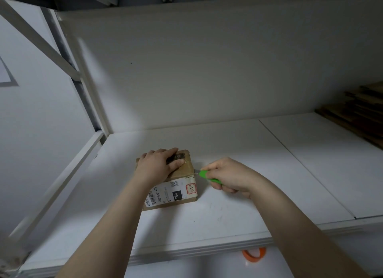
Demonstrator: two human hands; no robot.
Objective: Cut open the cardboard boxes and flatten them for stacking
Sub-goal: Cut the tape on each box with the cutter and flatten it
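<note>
Pressing left hand [158, 163] flat on box [178, 186], right hand [226, 177] gripping cutter [208, 177]

A small brown box [184, 172], taped shut, sits on the white shelf [228, 205], label facing near. A green knife [207, 177] points its blade at the box's top right edge.

Bare-armed and bare-handed throughout: left forearm [124, 215] and left hand [157, 163], right forearm [290, 215] and right hand [228, 176], slender, smooth-outlined.
</note>
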